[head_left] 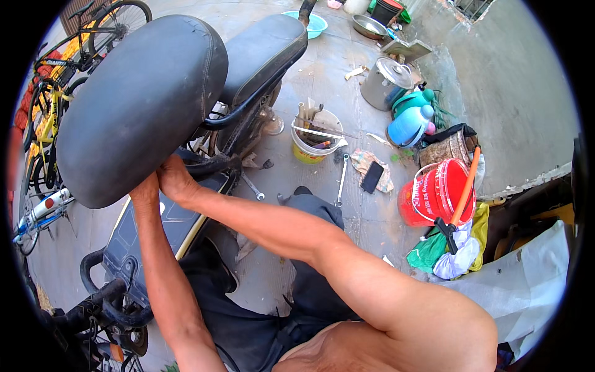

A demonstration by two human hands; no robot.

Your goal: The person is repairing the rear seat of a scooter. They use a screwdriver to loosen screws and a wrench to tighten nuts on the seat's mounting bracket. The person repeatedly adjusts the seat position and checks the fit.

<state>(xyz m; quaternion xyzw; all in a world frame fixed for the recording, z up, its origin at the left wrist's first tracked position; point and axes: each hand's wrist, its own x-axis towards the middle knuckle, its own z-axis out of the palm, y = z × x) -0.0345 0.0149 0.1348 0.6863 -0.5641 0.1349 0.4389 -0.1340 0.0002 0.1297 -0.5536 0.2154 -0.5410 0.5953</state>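
Note:
A wide black padded seat (142, 105) of an electric scooter fills the upper left, with a second black seat (263, 56) behind it. Both my arms reach under the front seat's lower edge. My left hand (145, 188) and my right hand (175, 181) are side by side there, wrists nearly touching. The seat hides the fingers of both, so what they grip cannot be seen. Below them lies the scooter's dark footboard (167, 217) with a pale edge strip. An open-ended wrench (253, 188) lies on the ground beside the scooter frame.
A white bucket of tools (308, 155) stands right of the scooter. Near it lie another wrench (343, 180) and a phone (372, 177) on a cloth. Farther right are a red bucket (421, 198), an orange-handled tool (466, 189) and a metal pot (378, 87). Bicycles (52, 118) stand left.

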